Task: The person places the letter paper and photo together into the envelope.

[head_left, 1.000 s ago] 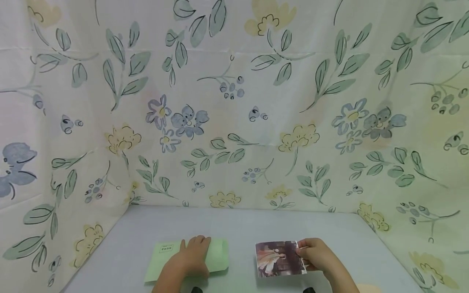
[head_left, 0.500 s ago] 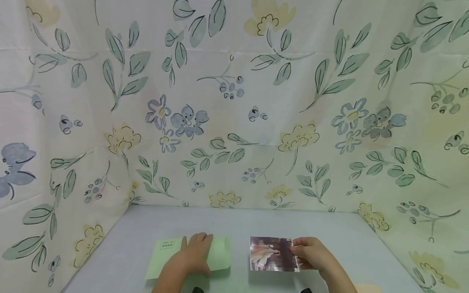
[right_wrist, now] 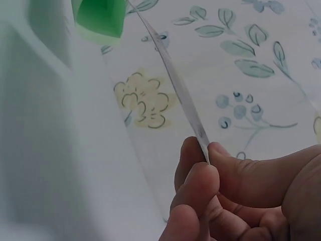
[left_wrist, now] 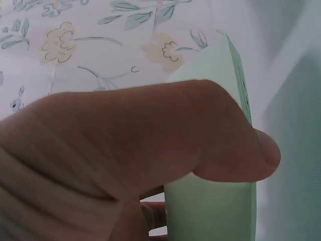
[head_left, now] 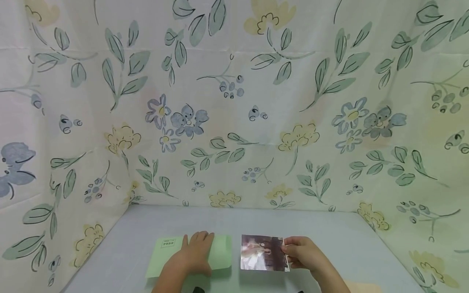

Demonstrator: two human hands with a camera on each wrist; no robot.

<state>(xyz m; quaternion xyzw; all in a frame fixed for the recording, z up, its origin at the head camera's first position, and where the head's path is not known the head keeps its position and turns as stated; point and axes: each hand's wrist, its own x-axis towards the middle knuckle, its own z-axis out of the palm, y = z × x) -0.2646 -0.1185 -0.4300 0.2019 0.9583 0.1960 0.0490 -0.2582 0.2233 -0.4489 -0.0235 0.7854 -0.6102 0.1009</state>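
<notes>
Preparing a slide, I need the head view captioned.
Left hand holds a pale green envelope; right hand pinches a glossy brown photo.

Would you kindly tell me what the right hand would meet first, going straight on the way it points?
Probably the green envelope, reached first by the photo the right hand pinches; depth is unclear.

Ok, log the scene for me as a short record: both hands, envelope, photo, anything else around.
left hand: grips envelope, thumb at its near edge
right hand: pinches photo by its right edge
envelope: green, mouth open toward the photo
photo: picture side showing, with glare; apart from envelope
surroundings: floral cloth behind the table
other: pale thing at lower right, cut off by the frame, unidentifiable
</notes>
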